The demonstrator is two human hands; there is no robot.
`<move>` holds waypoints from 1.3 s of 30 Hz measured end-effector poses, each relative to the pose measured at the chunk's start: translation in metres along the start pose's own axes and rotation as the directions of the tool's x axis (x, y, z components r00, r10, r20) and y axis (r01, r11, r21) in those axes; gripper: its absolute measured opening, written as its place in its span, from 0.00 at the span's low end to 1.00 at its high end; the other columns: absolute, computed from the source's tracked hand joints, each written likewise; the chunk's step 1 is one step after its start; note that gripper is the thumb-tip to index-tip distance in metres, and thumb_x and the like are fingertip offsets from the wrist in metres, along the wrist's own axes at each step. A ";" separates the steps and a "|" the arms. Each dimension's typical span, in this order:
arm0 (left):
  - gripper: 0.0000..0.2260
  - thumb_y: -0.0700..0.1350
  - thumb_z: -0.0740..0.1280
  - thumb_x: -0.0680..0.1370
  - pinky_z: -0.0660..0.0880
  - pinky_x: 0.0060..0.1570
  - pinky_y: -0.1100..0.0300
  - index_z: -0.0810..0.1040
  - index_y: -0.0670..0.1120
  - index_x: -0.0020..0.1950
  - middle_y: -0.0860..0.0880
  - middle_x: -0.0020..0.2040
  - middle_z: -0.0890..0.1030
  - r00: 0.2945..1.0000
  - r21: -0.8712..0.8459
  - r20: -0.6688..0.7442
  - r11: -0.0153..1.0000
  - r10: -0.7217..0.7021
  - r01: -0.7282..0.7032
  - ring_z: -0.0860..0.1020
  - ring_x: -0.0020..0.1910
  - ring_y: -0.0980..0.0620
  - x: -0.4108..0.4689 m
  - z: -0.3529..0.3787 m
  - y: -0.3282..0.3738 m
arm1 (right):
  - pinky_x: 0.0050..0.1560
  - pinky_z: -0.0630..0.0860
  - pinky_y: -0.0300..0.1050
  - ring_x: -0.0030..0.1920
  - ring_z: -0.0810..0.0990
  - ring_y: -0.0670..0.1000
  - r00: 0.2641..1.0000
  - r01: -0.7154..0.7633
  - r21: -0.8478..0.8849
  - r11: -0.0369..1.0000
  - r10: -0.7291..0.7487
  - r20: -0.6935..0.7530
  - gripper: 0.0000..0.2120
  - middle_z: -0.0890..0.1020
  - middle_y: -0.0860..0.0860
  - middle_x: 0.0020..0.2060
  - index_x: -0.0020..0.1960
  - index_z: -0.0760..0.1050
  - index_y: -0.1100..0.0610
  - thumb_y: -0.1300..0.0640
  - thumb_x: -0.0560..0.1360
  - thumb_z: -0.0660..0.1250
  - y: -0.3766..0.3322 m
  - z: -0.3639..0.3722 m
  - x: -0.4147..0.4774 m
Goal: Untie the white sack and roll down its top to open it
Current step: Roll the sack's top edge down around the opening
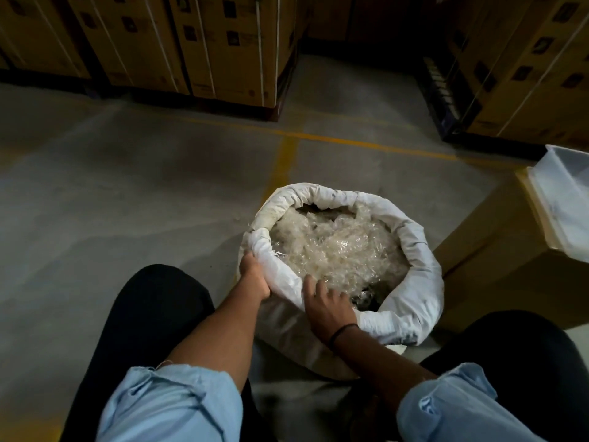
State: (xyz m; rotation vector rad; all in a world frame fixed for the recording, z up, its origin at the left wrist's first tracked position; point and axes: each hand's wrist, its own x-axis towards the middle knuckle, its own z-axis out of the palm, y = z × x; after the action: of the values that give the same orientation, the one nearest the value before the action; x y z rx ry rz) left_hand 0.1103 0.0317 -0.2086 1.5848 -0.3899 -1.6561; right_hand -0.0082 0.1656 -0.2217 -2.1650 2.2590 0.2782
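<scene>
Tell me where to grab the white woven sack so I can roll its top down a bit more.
Probably take the white woven sack by its rolled rim on the near side, where the roll looks thinnest, coming from above and outside. The left hand already grips the rim's outer left edge; the right hand rests open on the near rim, so curl its fingers over the fold there.

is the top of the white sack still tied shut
No, the white sack stands open with its top rolled into a thick rim, clear plastic pieces showing inside.
</scene>
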 end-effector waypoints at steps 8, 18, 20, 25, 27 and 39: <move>0.23 0.54 0.65 0.79 0.74 0.63 0.49 0.68 0.52 0.73 0.47 0.68 0.75 0.507 0.612 0.743 -0.137 0.438 -0.779 0.75 0.64 0.46 -0.039 0.042 -0.001 | 0.51 0.78 0.57 0.56 0.79 0.64 0.966 0.144 0.300 0.943 -0.199 0.164 0.40 0.72 0.59 0.66 0.77 0.47 0.55 0.47 0.74 0.66 0.033 0.000 -0.004; 0.26 0.63 0.56 0.82 0.73 0.64 0.48 0.76 0.46 0.69 0.44 0.67 0.78 0.539 0.551 0.719 -0.113 -0.438 -0.827 0.77 0.63 0.44 -0.062 0.062 -0.077 | 0.65 0.66 0.60 0.65 0.75 0.61 0.831 0.334 -0.142 0.932 -0.220 0.511 0.47 0.74 0.57 0.66 0.77 0.55 0.56 0.44 0.66 0.75 0.140 0.008 -0.048; 0.28 0.67 0.60 0.78 0.73 0.61 0.52 0.77 0.47 0.66 0.45 0.65 0.79 0.501 0.477 0.693 -0.192 -0.519 -0.858 0.78 0.61 0.45 -0.067 0.062 -0.078 | 0.44 0.76 0.53 0.45 0.84 0.60 0.921 0.298 -0.182 0.937 -0.232 0.314 0.25 0.81 0.55 0.49 0.65 0.69 0.55 0.55 0.69 0.69 0.137 0.014 -0.051; 0.25 0.71 0.70 0.70 0.73 0.52 0.56 0.78 0.53 0.54 0.51 0.54 0.80 0.600 0.638 0.574 -0.155 -0.557 -0.754 0.78 0.51 0.50 -0.067 0.058 -0.045 | 0.32 0.70 0.48 0.32 0.75 0.56 0.840 0.354 -0.172 0.919 -0.393 -0.374 0.05 0.77 0.52 0.37 0.48 0.76 0.55 0.60 0.74 0.62 0.127 0.000 -0.031; 0.34 0.73 0.72 0.65 0.75 0.55 0.54 0.78 0.52 0.61 0.53 0.54 0.80 0.638 0.688 0.549 -0.142 -0.540 -0.712 0.78 0.51 0.51 -0.065 0.055 -0.033 | 0.38 0.70 0.51 0.34 0.74 0.55 0.779 0.374 -0.175 0.911 -0.411 -0.473 0.06 0.77 0.53 0.39 0.48 0.76 0.55 0.61 0.75 0.61 0.122 -0.008 -0.024; 0.22 0.60 0.74 0.67 0.79 0.50 0.54 0.82 0.53 0.57 0.47 0.54 0.85 0.599 0.567 0.797 -0.245 -0.079 -0.786 0.82 0.53 0.44 -0.066 0.042 -0.095 | 0.72 0.52 0.71 0.77 0.48 0.66 0.462 -0.759 0.626 0.178 0.825 0.326 0.51 0.44 0.58 0.79 0.79 0.38 0.53 0.43 0.71 0.68 0.127 -0.032 -0.008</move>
State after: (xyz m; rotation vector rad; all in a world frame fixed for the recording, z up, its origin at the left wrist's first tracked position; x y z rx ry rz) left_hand 0.0333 0.1271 -0.2217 1.2171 -2.8789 -0.9761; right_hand -0.1296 0.1735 -0.1734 -0.4510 2.6524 -0.6612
